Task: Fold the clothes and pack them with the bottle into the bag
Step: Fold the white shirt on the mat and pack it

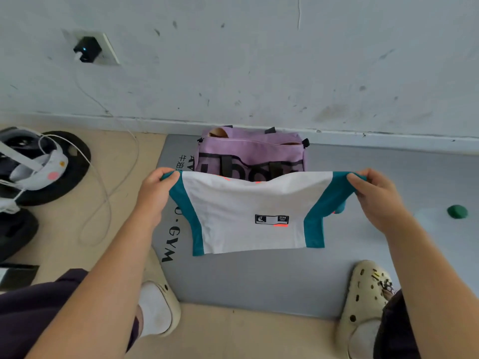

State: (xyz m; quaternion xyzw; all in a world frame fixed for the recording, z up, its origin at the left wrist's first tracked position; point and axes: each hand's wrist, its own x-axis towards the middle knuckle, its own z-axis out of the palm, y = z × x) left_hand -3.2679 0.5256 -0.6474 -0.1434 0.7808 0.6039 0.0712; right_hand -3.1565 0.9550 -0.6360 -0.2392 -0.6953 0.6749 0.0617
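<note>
I hold up a folded white garment [246, 213] with teal side panels and a small black label, stretched between both hands above a grey gym mat [259, 281]. My left hand [155, 193] grips its upper left teal corner. My right hand [375, 198] grips the upper right teal corner. Behind the garment a purple bag [248, 151] with black lettering and straps stands against the wall, its top zip open. A green round thing [457, 211], perhaps the bottle's cap, lies on the mat at the far right; the rest of any bottle is hard to make out.
A white wall with a socket and black charger [86, 49] rises behind the bag. A white cable [103, 193] trails over the tan floor at left, near black round bases and a headset [33, 164]. My two feet in pale clogs [363, 299] stand at the mat's near edge.
</note>
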